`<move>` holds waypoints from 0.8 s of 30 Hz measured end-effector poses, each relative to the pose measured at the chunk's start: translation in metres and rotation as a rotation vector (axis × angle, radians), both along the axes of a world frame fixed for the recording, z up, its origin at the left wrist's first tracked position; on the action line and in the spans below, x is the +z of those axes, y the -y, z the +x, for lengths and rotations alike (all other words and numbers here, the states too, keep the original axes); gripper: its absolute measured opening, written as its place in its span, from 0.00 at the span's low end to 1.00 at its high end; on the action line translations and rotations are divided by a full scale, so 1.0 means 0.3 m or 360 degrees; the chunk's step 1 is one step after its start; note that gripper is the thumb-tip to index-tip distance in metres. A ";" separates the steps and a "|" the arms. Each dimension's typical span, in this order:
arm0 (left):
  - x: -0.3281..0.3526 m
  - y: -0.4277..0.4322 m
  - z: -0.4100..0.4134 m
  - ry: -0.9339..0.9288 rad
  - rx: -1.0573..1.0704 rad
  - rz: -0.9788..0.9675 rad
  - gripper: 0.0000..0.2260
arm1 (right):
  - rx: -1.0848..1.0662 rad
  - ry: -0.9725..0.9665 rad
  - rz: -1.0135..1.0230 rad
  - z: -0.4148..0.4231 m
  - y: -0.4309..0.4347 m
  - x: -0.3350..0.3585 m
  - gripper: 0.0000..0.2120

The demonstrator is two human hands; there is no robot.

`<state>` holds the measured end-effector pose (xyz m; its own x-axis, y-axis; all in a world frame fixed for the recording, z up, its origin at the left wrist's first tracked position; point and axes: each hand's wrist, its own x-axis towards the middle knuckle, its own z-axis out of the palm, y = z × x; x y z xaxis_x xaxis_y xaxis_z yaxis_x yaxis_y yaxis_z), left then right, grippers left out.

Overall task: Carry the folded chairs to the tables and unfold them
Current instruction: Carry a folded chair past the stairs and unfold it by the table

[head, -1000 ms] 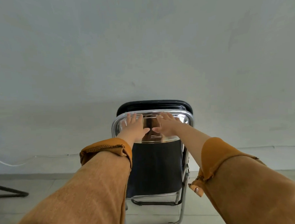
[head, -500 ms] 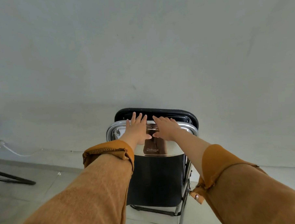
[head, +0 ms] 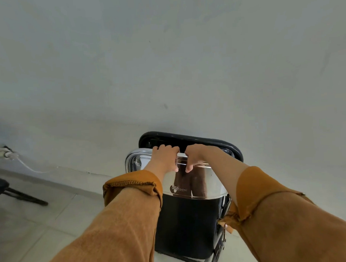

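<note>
A folded chair [head: 187,225] with a black seat and a shiny chrome frame leans against the grey wall just ahead of me. Another folded chair with a black top edge [head: 190,139] stands behind it. My left hand [head: 165,158] and my right hand [head: 197,156] sit side by side on the chrome top bar of the front chair, fingers curled over it. Both forearms wear rolled mustard sleeves. The chair's lower legs are cut off by the bottom of the view.
The plain grey wall [head: 165,62] fills the upper view. At the far left, a white plug and cable [head: 4,154] run along the wall base, and a dark metal stand leg [head: 22,195] rests on the pale tiled floor [head: 33,226].
Both hands went from lying flat with spread fingers on the chair's chrome back to curling shut over its top bar. The view has swung left and closer.
</note>
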<state>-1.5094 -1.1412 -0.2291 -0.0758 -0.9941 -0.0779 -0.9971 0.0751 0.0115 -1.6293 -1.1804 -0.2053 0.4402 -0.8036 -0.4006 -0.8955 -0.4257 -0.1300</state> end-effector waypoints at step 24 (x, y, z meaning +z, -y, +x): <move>-0.021 -0.166 -0.255 -0.1741 0.2103 -0.0888 0.35 | 0.0604 0.0319 0.1084 -0.098 -0.119 0.001 0.39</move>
<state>-1.5859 -1.0913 -0.2356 0.9224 -0.3229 -0.2120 0.0457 -0.4539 0.8899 -1.6588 -1.1447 -0.2051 0.7495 -0.1924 -0.6334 -0.6379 -0.4655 -0.6135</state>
